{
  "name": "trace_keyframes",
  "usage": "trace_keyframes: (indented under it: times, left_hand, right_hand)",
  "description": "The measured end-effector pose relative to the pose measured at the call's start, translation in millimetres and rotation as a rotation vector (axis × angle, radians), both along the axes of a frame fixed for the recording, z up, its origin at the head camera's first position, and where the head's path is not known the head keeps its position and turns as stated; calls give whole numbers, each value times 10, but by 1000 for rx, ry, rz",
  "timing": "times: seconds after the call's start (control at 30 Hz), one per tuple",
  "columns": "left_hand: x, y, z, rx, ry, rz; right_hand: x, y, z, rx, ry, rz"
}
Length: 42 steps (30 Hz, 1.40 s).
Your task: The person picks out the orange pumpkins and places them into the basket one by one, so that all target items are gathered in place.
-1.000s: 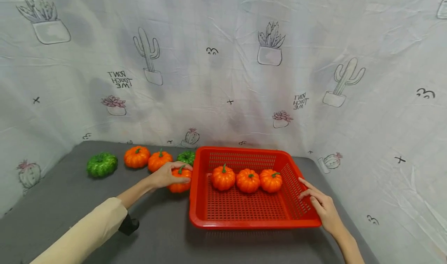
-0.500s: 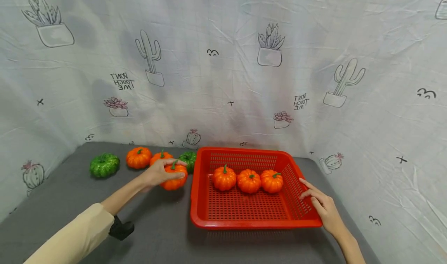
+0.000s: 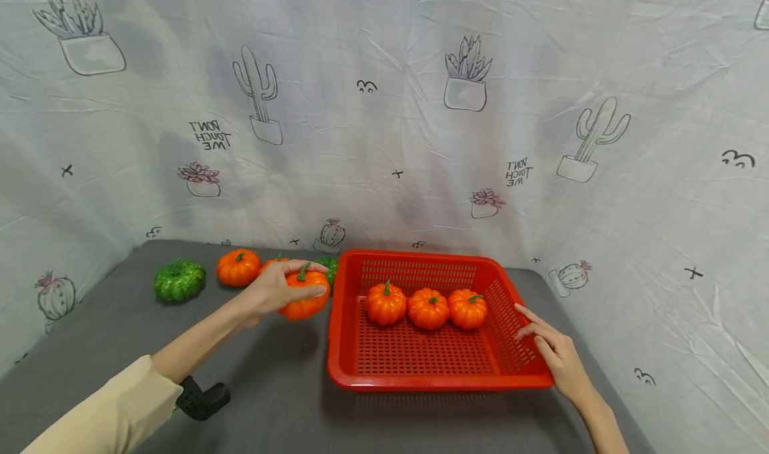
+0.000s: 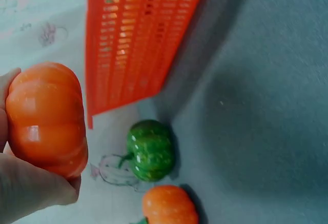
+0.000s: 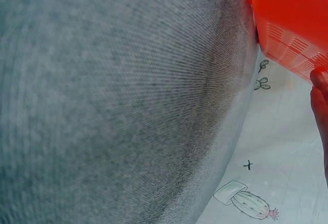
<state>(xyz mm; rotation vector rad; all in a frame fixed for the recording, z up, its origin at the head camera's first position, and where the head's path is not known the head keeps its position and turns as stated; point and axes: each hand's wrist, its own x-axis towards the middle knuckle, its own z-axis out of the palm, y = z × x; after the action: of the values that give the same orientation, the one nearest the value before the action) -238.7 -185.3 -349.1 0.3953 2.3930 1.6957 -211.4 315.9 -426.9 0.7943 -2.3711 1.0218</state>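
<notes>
My left hand (image 3: 267,294) holds a small orange pumpkin (image 3: 304,309) with a green stem, thumb on the near side and fingers over the far side. It is raised off the table, just left of the red basket (image 3: 414,382). In the left wrist view the held pumpkin (image 4: 46,116) hangs beside the basket's slotted wall (image 4: 128,49). Over the basket's right rim, my right hand (image 3: 559,360) has its fingers bent inward, gripping the edge. Inside the basket sit three orange pumpkins (image 3: 428,309) in a row.
A green pumpkin (image 3: 179,280) and an orange pumpkin (image 3: 238,268) stand at the table's back left. Another orange one (image 4: 169,206) and a green one (image 4: 150,150) are partly hidden behind the left hand in the head view. A patterned cloth (image 3: 384,107) hangs behind the grey table (image 3: 270,400).
The left hand drew the orange pumpkin slightly left away from the basket, then lifted it and brought it back toward the basket's left rim. The right hand and basket stay put.
</notes>
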Motion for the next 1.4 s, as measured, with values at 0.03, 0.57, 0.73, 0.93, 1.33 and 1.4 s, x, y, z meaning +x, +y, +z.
trace_keyframes:
  times: [0.03, 0.57, 0.73, 0.93, 1.33, 1.4]
  left_hand:
    - [10, 21, 10, 4, 1, 3]
    - [118, 460, 102, 155, 2, 29]
    - [111, 635, 149, 160, 19, 42]
    - [108, 899, 162, 206, 12, 41]
    - [203, 1473, -54, 241, 116, 58]
    - [233, 1559, -127, 236, 141, 45]
  right_hand:
    - [-1, 0, -2, -1, 1, 3]
    - [-9, 5, -1, -8, 1, 12]
    - [-6, 2, 8, -6, 2, 5]
    - [2, -4, 12, -7, 1, 0]
    - [1, -2, 9, -17, 19, 11]
    - [6, -7, 6, -17, 17, 9]
